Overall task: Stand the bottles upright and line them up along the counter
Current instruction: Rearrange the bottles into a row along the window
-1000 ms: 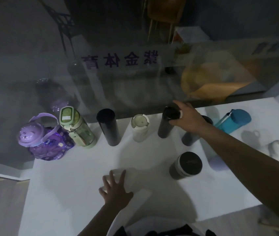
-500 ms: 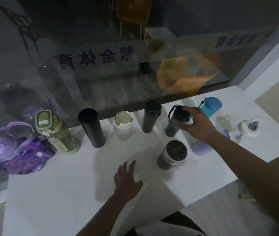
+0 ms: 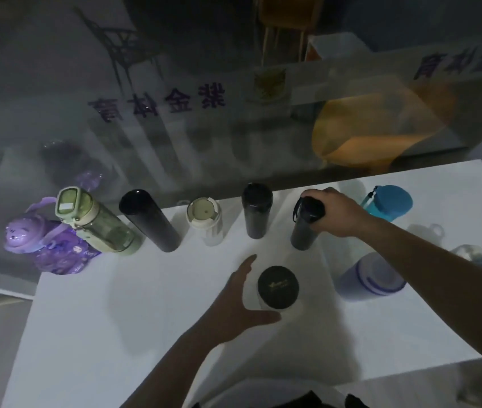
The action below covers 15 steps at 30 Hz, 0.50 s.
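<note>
1. Right hand (image 3: 336, 212) closed over the cap of a dark bottle with a strap loop (image 3: 304, 223), fingers wrapped round the lid; bottle upright on the white counter (image 3: 116, 319), near the glass panel (image 3: 175, 128) at the back.
2. Left hand (image 3: 239, 304) spread open, palm turned toward a black-lidded jar (image 3: 278, 287); thumb stretched below the jar, fingers raised along its left side. Cannot tell whether the skin actually touches the jar; nothing gripped.
3. Just left of the right hand, a black bottle (image 3: 256, 210) upright, apart from the held one.
4. Further left of that, beyond the left hand's fingertips, a cream-lidded clear bottle (image 3: 205, 220) upright.
5. Then a tall black flask (image 3: 150, 220), a green bottle (image 3: 95, 222) and, farthest left from both hands, a purple jug with a handle (image 3: 42, 245); green bottle and purple jug touching or nearly so.
6. Behind the right wrist, toward the glass, a blue-capped bottle (image 3: 387, 201).
7. Under the right forearm, a pale bottle with a purple band (image 3: 366, 279), partly hidden by the arm; cannot tell if upright or lying.
8. Right of the forearm, near the counter's far end, a small clear bottle with a loop lid (image 3: 479, 257), blurred.
</note>
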### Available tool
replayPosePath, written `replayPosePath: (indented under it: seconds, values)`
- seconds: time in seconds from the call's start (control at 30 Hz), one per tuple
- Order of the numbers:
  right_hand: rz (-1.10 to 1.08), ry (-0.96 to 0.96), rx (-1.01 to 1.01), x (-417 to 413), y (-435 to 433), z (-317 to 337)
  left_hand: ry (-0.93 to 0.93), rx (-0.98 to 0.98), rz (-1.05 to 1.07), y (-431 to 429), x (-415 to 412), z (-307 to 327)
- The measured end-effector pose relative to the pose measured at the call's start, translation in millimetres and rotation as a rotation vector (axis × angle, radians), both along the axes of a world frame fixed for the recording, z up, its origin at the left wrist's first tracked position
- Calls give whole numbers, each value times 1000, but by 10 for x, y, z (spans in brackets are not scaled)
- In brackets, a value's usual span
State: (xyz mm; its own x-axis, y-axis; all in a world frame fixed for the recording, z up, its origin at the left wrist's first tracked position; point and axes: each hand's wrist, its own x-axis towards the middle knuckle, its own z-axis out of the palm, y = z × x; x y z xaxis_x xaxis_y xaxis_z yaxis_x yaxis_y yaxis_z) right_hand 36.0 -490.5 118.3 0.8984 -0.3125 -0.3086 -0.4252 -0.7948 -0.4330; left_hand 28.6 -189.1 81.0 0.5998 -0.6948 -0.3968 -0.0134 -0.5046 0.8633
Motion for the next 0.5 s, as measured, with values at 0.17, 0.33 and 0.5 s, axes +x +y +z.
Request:
replayPosePath:
  seconds: [0.17, 0.33, 0.5]
  values:
    - [-7, -79, -24, 135, -344, -4, -27, 35, 64, -119, -67, 7]
    - [44, -99, 4, 245, -456, -65, -128, 58, 124, -199, -178, -13]
    - [100, -131, 48, 282, -425, -159, -180, 70, 168, -248, -264, -37]
